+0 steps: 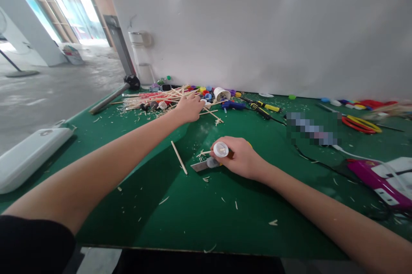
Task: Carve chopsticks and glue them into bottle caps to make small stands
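My left hand [189, 107] reaches to the back of the green table, over a heap of thin wooden sticks [167, 95] and beside coloured bottle caps [208, 96]. Its fingers are stretched out and a little apart. Nearer the middle, my right hand [241, 156] is closed on a utility knife, whose blade [200, 166] points left. A white cap [221, 149] is also held at its thumb and fingers, and a short stick pokes out leftward. One loose wooden stick [179, 158] lies left of the blade, with shavings around it.
A tipped white cup [222, 94], a blue glue gun [233, 105] and yellow-black tools [268, 106] lie at the back. A hammer [111, 98] and a white case [35, 156] are on the left. A purple power strip [376, 182] and cables lie right. A white panel [257, 38] stands behind.
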A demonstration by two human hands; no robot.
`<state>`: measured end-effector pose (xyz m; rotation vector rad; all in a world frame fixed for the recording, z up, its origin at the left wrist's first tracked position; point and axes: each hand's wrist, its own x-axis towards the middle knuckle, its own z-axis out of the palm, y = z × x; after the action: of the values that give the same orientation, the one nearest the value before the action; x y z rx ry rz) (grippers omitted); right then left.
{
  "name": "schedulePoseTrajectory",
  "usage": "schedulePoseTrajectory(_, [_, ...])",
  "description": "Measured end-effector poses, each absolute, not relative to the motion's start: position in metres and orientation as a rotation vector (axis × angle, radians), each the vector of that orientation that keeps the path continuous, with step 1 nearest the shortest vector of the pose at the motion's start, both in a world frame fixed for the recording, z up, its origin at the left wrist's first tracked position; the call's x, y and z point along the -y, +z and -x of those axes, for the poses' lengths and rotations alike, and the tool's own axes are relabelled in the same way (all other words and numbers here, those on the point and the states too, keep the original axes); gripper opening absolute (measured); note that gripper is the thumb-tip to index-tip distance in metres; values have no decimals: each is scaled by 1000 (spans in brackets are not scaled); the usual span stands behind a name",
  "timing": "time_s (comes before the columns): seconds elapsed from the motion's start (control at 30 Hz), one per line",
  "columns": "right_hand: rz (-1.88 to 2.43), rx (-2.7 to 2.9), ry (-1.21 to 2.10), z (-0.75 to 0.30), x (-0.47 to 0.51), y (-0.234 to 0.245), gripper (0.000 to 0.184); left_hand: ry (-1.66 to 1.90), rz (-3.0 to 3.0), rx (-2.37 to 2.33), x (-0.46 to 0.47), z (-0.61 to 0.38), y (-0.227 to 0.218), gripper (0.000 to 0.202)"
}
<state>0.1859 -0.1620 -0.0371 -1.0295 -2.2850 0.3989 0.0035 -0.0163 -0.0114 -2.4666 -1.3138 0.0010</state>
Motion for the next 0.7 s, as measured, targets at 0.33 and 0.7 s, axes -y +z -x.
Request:
schedulePoseTrajectory(0.33, [965,2329,389,-188,162,-38,19,159,2467,1417,-18,-24,-9,36])
schedulePoseTrajectory(0.7, [949,2347,383,-187,163,-35,7,59,2391,1515,-11,-26,-15,38])
